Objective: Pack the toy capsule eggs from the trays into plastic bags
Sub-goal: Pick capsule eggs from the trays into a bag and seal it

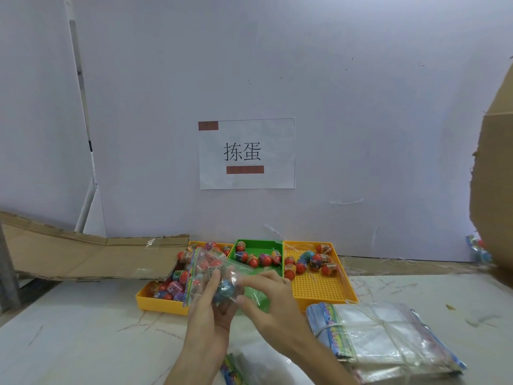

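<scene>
Left hand (215,304) grips a clear zip-top plastic bag (206,269), part-filled with red and blue toy capsule eggs (226,287), just in front of the green perforated plastic tray (258,247). Right hand (268,297) pinches the bag's film. Eggs remain in the green tray and in the left yellow tray (161,304) and right yellow tray (319,290) flanking it. A bundled stack of empty bags (388,337) lies to its right. Judged: far from done.

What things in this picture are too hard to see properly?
Head view:
- How many eggs are in the plastic bag: left hand, right hand and crinkled film cover them.
- Green tray near end: behind the bag.
- Egg labels: too small, blurred.
- Cardboard at right: cut by the edge.
</scene>
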`<state>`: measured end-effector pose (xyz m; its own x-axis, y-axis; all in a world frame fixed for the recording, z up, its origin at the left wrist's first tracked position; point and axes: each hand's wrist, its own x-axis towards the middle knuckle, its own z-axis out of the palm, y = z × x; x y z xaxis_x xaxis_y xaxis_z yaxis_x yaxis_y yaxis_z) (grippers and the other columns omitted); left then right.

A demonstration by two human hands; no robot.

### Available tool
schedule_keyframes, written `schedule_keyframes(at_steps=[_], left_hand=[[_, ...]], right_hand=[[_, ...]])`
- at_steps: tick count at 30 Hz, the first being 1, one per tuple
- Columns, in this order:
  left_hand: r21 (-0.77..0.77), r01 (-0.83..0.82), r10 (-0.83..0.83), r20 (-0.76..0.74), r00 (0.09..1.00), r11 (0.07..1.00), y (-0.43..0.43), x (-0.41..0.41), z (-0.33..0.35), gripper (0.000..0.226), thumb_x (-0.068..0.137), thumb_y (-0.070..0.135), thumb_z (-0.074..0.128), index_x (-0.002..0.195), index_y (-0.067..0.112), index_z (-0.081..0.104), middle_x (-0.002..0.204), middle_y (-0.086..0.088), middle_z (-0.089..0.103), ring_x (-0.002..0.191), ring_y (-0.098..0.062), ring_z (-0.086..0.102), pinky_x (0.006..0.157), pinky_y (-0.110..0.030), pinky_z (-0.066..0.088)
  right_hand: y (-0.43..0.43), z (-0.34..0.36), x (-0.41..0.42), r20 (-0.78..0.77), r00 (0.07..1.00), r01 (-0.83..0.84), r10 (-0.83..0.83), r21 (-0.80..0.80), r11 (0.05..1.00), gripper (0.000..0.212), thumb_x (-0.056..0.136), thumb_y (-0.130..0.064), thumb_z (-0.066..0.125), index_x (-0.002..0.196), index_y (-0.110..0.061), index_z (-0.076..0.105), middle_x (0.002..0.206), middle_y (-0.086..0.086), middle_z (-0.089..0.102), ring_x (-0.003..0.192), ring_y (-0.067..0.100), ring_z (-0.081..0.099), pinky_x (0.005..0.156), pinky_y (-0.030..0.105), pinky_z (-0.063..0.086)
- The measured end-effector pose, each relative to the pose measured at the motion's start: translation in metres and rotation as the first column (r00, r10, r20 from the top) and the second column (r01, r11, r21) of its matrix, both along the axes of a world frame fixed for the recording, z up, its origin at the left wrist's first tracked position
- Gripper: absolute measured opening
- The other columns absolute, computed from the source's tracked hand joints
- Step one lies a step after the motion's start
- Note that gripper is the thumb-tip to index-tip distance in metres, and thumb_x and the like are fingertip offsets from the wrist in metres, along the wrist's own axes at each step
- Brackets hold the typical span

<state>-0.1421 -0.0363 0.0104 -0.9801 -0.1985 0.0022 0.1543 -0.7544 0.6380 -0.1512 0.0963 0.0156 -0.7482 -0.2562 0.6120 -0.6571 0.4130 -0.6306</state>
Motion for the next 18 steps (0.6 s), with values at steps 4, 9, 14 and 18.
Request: schedule_keyframes(at_steps=[4, 9, 14, 18], left_hand=[[0.011, -0.001, 0.000, 0.024, 1.000, 1.000, 0.0000, 0.0008, 0.0007, 0.040, 0.078, 0.023, 0.073, 0.114, 0.005, 0.070, 0.096, -0.015, 0.077, 0.072, -0.019, 0.076, 0.054, -0.027, 0.061], [0.021, -0.016, 0.015, 0.049, 0.999, 1.000, -0.0008, -0.0023, 0.0002, 0.037, 0.076, 0.025, 0.074, 0.106, 0.003, 0.070, 0.083, -0.012, 0.076, 0.065, -0.019, 0.074, 0.054, -0.026, 0.061], [0.021, 0.013, -0.014, 0.064, 0.998, 1.000, -0.0008, -0.0031, -0.0028, 0.031, 0.079, 0.028, 0.072, 0.096, 0.002, 0.075, 0.086, -0.014, 0.074, 0.072, -0.020, 0.070, 0.055, -0.024, 0.059], [0.068, 0.029, -0.034, 0.066, 0.997, 0.997, -0.0002, -0.0027, -0.0026, 0.033, 0.079, 0.029, 0.071, 0.097, 0.001, 0.075, 0.086, -0.014, 0.075, 0.070, -0.020, 0.072, 0.054, -0.024, 0.060]], right_hand=[[0.0017, 0.0017, 0.0007, -0.029, 0.999, -0.020, 0.019, -0.035, 0.999, 0.023, 0.087, -0.042, 0.065, 0.108, -0.041, 0.074, 0.109, -0.034, 0.065, 0.114, 0.003, 0.049, 0.099, 0.026, 0.025], [0.0014, 0.0014, 0.0012, -0.047, 0.999, -0.017, 0.018, 0.017, 1.000, 0.039, 0.083, -0.053, 0.061, 0.120, -0.044, 0.069, 0.114, -0.033, 0.063, 0.119, 0.001, 0.045, 0.101, 0.024, 0.023], [-0.0008, -0.0021, 0.0000, -0.110, 0.993, 0.046, -0.037, 0.088, 0.995, 0.037, 0.081, -0.043, 0.072, 0.118, -0.040, 0.071, 0.113, -0.031, 0.065, 0.117, -0.003, 0.044, 0.099, 0.023, 0.024], [-0.0015, -0.0060, -0.0024, -0.135, 0.990, 0.055, -0.046, 0.065, 0.996, 0.035, 0.081, -0.037, 0.074, 0.116, -0.040, 0.072, 0.113, -0.032, 0.066, 0.115, -0.002, 0.045, 0.097, 0.022, 0.024]])
